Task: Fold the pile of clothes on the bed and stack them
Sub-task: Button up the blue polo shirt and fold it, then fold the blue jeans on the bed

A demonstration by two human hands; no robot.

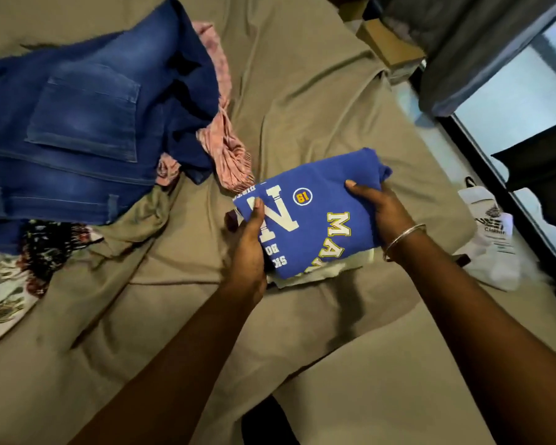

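Observation:
A folded blue T-shirt [315,203] with white and yellow letters is held over the bed, just above a white folded garment [318,271] that peeks out under its near edge. My left hand [247,242] grips the shirt's left edge, thumb on top. My right hand [379,207] grips its right edge, with a metal bangle on the wrist. To the left lies the unfolded pile: blue jeans [87,123], a pink striped cloth [225,149] and a dark floral garment [23,268].
The bed is covered by a wrinkled tan sheet [302,91]. A white bag with print [491,239] lies at the bed's right edge. Beyond it are a dark frame and window [527,101], with cardboard boxes [389,43] at the top right.

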